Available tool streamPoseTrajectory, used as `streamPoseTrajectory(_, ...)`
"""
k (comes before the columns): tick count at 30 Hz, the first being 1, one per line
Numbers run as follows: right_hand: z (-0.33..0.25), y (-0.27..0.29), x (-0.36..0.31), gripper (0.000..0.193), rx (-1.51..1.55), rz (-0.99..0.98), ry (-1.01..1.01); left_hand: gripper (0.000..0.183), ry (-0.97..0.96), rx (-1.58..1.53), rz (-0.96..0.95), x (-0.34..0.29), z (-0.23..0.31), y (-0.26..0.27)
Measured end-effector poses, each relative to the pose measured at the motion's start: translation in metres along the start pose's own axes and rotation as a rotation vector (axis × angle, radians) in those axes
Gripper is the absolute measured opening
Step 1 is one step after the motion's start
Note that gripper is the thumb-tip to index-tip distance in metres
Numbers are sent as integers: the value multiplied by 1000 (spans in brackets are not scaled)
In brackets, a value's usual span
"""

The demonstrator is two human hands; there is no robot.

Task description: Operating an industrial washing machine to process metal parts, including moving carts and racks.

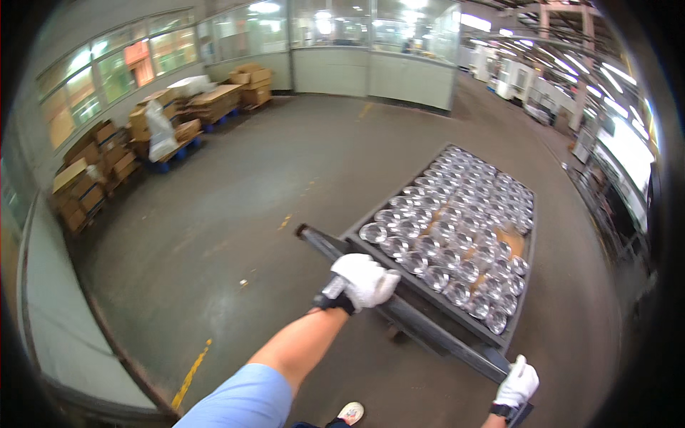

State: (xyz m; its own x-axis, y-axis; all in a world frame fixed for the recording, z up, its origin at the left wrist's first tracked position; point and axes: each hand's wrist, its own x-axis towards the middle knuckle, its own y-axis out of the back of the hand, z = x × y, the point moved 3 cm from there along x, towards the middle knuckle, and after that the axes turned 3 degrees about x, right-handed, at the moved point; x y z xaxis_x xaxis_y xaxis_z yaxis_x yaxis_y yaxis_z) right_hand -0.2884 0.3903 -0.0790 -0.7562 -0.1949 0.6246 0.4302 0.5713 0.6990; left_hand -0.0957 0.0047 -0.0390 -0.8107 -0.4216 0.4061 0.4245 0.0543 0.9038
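Note:
A dark flat cart (442, 291) stands ahead of me, slanting away to the right. Rows of shiny, round, cup-like parts (457, 232) cover its bed; I cannot tell whether they are metal or glass. Along its near end runs a dark push bar (428, 327). My left hand (365, 280), in a white glove, is closed around this bar left of its middle. Toward the bar's right end, my right hand (519, 385), also white-gloved, is closed on it. Brown board (511, 241) shows through a gap between the parts.
Cardboard boxes (214, 103) on blue pallets (187, 148) line the left wall. A glazed partition (371, 71) stands at the back. Machinery (606, 214) runs along the right side. Yellow marks (191, 374) cross the grey floor (235, 214).

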Motion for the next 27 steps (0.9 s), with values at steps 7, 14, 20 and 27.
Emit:
streamPoseTrajectory(7, -4, 3, -6, 26, 54, 246, 269, 30, -27, 215, -159, 7, 4, -12)
streamPoseTrajectory(14, -21, 14, 3, 32, 76, 272, 296, 31, -73, 180, -82, 14, 2, -9)
streamPoseTrajectory(20, -24, 9, 3, 36, -64, 208, 236, 34, -35, 115, -23, 8, -14, -17)
streamPoseTrajectory(27, -22, -3, -8, 32, -98, 104, 108, 34, -88, 119, 38, 10, -30, -23)
